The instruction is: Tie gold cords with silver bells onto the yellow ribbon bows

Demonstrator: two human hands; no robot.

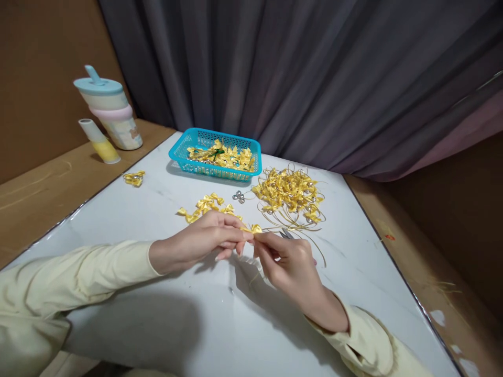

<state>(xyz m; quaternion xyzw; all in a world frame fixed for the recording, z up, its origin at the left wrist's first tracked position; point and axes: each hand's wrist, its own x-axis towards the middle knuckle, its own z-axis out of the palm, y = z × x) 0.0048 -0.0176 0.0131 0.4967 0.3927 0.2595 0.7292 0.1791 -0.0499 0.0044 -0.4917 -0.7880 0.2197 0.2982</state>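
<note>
A small yellow satin bow (256, 229) is pinched between my two hands above the white table. My left hand (204, 235) grips it from the left with thumb and fingertips. From the right, my right hand (288, 262) pinches it with thumb and index finger. Just behind my left hand lies a row of loose yellow bows (208, 201). Beyond my right hand sits a pile of yellow bows with gold cords (288, 191). The grey tips of a scissors-like tool (286, 233) show past my right hand, its rest hidden.
A blue plastic basket (255, 157) holding yellow bow pieces stands at the back. Silver beads (238, 197) lie near the pile. On the left are a few yellow pieces (134, 178), a yellow bottle (100, 141) and a lidded tumbler (112, 110). A dark curtain (251, 68) hangs behind.
</note>
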